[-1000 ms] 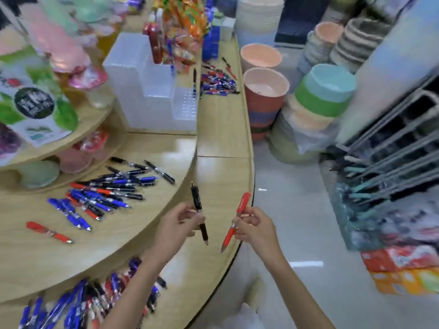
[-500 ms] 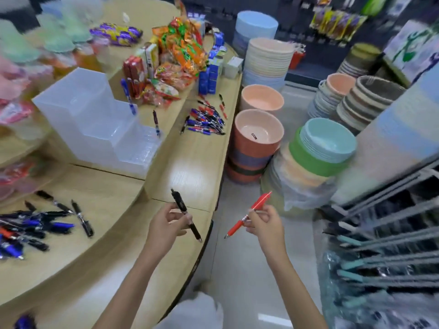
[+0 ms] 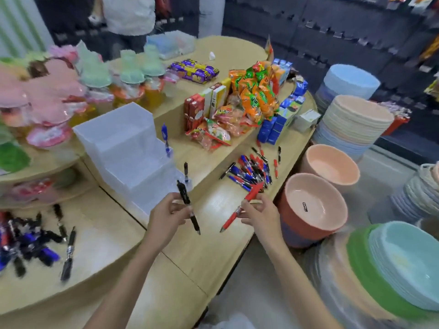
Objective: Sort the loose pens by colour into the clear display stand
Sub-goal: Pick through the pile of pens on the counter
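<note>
Left hand [image 3: 166,217]: fingers and thumb pinch a black pen [image 3: 184,195] at mid-barrel; tip points down and right, above the counter [image 3: 213,248].
Right hand [image 3: 261,214]: fingertips grasp a red pen [image 3: 231,216] near its middle; the pen is tilted, tip toward the lower left.
Pens in hand: apart, not touching each other.
Clear display stand [image 3: 123,148]: stepped, on the counter just beyond the left hand.
Stand contents: one blue pen [image 3: 164,136] upright at its right edge; one black pen [image 3: 186,172] upright lower down, near the front corner.
Loose pens, right pile [image 3: 251,170]: red, blue and black mixed, on the counter beyond the right hand.
Loose pens, left pile [image 3: 28,241]: blurred; blue and black are discernible.
Bowls [image 3: 313,205]: stacked right of the counter, beside the right hand.
</note>
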